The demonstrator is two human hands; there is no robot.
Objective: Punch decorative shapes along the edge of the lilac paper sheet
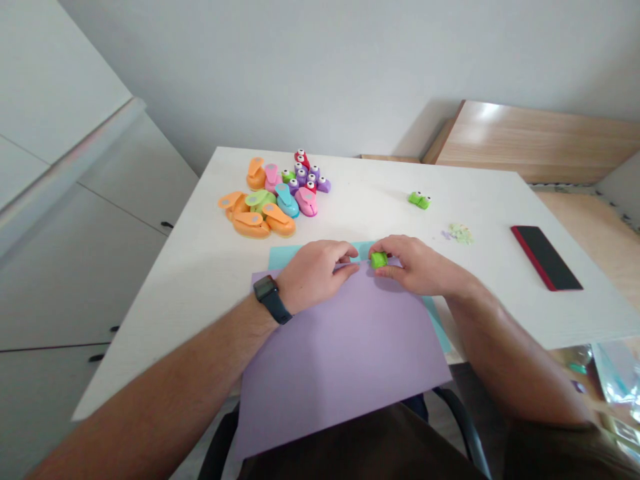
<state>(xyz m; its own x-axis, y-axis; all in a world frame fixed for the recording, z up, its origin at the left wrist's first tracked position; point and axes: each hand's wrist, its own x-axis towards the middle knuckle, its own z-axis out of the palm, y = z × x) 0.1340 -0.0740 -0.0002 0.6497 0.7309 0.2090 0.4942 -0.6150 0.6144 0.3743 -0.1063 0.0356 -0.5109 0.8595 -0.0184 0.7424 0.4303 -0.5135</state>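
Right hand [415,265] pinching a small green craft punch [379,260] at the edge of the lilac paper sheet [345,360]. Left hand [315,277] curled, fingertips on that edge, teal paper sheet [285,257] beneath.

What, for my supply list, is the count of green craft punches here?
4: a small lime-green plastic punch in the right hand, one alone on the white table, one small and one larger pale-green in the multicoloured punch pile. Others may be hidden there.
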